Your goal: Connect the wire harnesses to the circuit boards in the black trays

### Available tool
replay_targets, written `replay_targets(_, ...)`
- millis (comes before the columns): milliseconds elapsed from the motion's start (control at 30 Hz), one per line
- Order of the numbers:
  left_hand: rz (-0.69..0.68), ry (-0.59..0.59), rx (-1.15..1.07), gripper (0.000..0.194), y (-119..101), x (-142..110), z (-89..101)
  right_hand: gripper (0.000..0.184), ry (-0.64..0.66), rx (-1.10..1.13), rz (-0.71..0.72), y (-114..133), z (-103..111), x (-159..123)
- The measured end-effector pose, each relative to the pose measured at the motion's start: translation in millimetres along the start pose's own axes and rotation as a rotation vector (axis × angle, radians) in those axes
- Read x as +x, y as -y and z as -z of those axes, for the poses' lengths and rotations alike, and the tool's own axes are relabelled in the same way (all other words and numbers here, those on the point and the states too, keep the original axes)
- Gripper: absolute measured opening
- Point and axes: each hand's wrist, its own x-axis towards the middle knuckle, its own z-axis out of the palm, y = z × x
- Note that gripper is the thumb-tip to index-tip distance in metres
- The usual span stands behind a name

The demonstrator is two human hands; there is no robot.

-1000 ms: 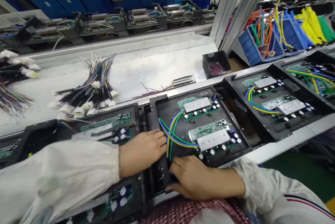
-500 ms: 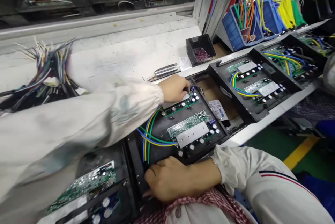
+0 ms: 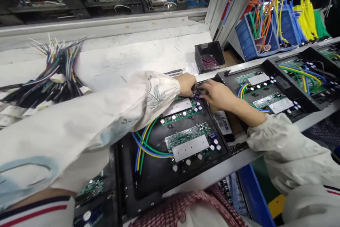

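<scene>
My left hand and my right hand meet at the far corner of a black metal panel. Both sets of fingers sit over the end of the far circuit board, close to its small blue parts. Whatever lies under my fingertips is hidden. A second green circuit board with a silver plate lies nearer on the panel. Blue, yellow and green wires curve across the panel's left side, below my left sleeve.
Left of the panel, a bundle of wire harnesses lies on a white conveyor belt. A black box of purple wires stands beyond my hands. Similar panels sit to the right, beside a blue bin of coloured wires.
My left hand has moved from the wires to the panel's far corner. My right hand has come up from the near edge to join it. The view has swung slightly.
</scene>
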Motion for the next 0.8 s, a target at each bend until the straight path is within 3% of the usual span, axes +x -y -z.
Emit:
replay_targets(133, 0.007, 0.066, 0.003, 0.028, 15, 1, -2.0, 0.024, 0.118, 0.106, 0.084, -2, -12, 16)
replay_targets(300, -0.047, 0.134, 0.028, 0.022, 34, -8, 0.2, 0.02, 0.131, 0.283, 0.184, -19, -2, 27)
replay_targets(367, -0.043, 0.108, 0.014, 0.022, 36, -15, 3.9, 0.02, 0.183, 0.287, 0.257, -30, 0, 36)
replay_targets(567, -0.059, 0.042, -0.039, 0.021, 17, -49, 5.1, 0.018, 0.322, 0.325, 0.475, -43, -9, 58)
replay_targets(800, -0.039, 0.021, -0.181, 0.021, 3, -71, -9.2, 0.017, 0.362, 0.214, 0.554, -42, -13, 61)
